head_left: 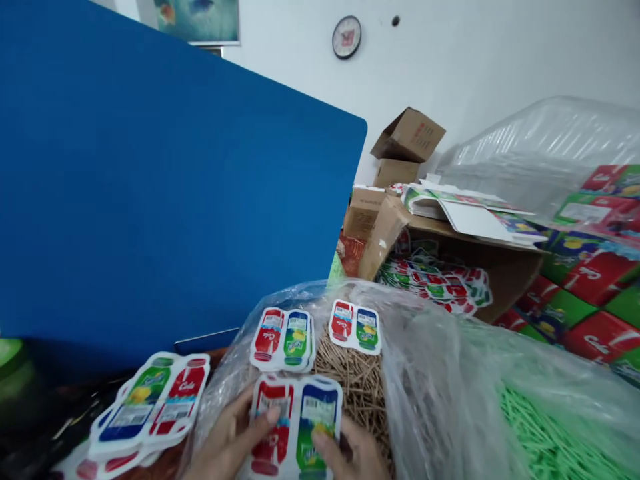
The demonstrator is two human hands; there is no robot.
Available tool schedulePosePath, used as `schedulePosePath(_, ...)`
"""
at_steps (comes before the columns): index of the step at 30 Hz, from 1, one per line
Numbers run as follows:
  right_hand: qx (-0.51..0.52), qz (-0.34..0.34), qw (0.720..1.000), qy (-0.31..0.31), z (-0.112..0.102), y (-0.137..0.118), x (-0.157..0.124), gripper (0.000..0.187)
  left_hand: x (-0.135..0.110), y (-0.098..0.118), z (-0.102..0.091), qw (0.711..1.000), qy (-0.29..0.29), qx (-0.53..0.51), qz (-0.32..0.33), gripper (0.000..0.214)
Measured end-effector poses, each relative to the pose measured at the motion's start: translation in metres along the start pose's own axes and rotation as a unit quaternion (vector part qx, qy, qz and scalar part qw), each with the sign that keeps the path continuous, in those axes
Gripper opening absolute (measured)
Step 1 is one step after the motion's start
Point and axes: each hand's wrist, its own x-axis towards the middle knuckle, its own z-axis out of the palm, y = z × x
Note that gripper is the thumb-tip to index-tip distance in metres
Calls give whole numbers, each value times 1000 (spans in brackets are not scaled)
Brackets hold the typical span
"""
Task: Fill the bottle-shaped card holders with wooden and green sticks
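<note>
My left hand [231, 433] and my right hand [350, 448] grip a small stack of die-cut printed cards [296, 427] from its two sides, thumbs on the front and fingers behind. Each card shows a red cola can beside a blue-green lemon drink can. Just beyond, another card stack [283, 339] and a smaller one [354, 327] lie on thin brown sticks [367, 380] inside a clear plastic bag [417, 400]. Left of my left hand, more cards [155, 400] sit in an uneven pile, turned the other way up.
A tall blue panel [180, 173] blocks the left side. At the right, an open cardboard box [510, 273] on its side holds many loose cards [435, 277]. Green sticks [560, 433] fill a bag, and red, green and blue printed packs [595, 280] are stacked behind.
</note>
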Motion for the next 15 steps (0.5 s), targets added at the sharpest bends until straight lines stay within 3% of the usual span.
schedulePosePath(4,-1,-18,998,-52,15,-18,34,48,18,17,-29,999,-20,32,21,37)
schedulePosePath(9,-54,-60,991,-105,26,-42,62,39,45,37,-44,992,6,102,76,33)
schedulePosePath(11,-78,-70,989,-107,29,-49,74,34,59,43,-47,992,4,107,74,33)
schedulePosePath(15,-139,-79,986,-53,30,-53,109,31,96,48,-53,990,2,128,56,36)
